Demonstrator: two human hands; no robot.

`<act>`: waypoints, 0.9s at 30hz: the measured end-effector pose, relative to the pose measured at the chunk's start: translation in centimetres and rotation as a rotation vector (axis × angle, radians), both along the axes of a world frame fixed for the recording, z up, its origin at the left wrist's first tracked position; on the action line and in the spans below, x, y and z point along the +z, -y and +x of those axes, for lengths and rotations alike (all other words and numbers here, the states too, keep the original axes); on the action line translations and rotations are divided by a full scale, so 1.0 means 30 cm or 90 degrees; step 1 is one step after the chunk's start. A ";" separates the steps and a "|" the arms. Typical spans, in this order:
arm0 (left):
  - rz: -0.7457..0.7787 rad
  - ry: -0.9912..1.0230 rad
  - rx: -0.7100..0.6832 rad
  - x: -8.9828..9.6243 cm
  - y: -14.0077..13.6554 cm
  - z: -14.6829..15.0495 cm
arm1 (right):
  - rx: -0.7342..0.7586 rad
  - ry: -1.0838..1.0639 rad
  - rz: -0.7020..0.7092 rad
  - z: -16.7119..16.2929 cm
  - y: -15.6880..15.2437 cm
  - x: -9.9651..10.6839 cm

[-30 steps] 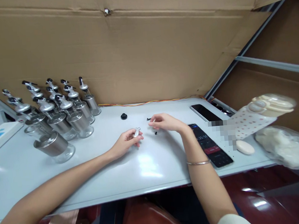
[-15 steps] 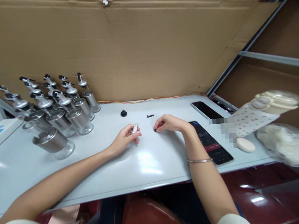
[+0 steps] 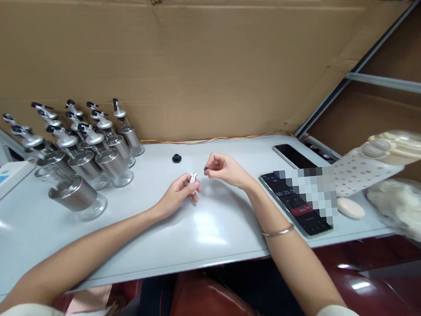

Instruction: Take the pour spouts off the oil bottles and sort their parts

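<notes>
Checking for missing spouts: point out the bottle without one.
The front bottle, nearest the viewer: its glass top is bare, while the bottles behind it wear silver spouts.

Eleven spouted bottles [image 3: 112, 162] are showing by my count, though the back ones are overlapping, and one topless bottle [image 3: 74, 195] is making it twelve. Two phones [image 3: 294, 155] are lying around, while one black stopper [image 3: 176, 158], one dotted flask [image 3: 368, 168], one white oval thing [image 3: 351, 208], one blue-keyed device [image 3: 2, 187] and one plastic bag [image 3: 406, 209] are sitting out. Two hands [image 3: 180, 194] are each holding one small part: one silvery piece [image 3: 193, 177], one tiny black piece [image 3: 206, 170]
</notes>
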State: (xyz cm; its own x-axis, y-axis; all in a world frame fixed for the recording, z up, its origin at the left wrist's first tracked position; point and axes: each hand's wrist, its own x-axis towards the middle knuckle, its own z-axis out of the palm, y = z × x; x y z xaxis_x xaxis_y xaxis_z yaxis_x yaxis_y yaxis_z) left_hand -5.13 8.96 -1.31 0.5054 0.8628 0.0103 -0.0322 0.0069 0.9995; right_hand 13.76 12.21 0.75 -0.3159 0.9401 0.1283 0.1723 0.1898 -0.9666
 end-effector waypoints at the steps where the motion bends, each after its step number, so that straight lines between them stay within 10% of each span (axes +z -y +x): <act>1: 0.001 -0.001 0.000 0.000 0.000 0.000 | -0.010 -0.009 0.010 -0.005 0.002 0.001; 27: 0.027 -0.008 -0.011 -0.006 -0.005 -0.001 | 0.055 -0.090 -0.050 -0.052 0.023 -0.003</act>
State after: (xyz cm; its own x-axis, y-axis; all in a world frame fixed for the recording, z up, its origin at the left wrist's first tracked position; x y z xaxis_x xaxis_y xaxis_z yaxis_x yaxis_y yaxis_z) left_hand -5.18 9.11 -1.50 0.5211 0.8526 0.0400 -0.0197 -0.0349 0.9992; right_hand 12.20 11.51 0.65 -0.3795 0.9193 0.1041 0.0201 0.1207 -0.9925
